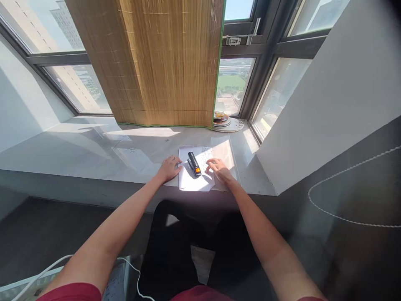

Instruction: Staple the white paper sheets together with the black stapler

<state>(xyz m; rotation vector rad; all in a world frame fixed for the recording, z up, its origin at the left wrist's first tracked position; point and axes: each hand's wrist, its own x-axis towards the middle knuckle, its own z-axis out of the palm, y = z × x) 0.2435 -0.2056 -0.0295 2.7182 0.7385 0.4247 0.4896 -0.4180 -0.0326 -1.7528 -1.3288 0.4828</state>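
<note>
A black stapler point(194, 164) with an orange patch near one end lies slantwise on white sheets of paper point(192, 184), close to the front edge of the sill. My left hand point(169, 168) rests at the papers' left edge, open, with its fingers toward the stapler and apart from it. On the right, my right hand point(218, 169) hovers over or rests on the sheets, its fingers loosely bent and spread, holding nothing that I can see. Dark handwriting or print shows on the paper between the stapler and that hand.
The pale windowsill point(140, 167) runs across in front of me. A bamboo blind point(166, 62) hangs over the window, down to the sill. Stacked plates point(224, 122) stand at the back right. A white beaded cord point(328, 179) loops at the right, and a white cable point(134, 267) lies low left.
</note>
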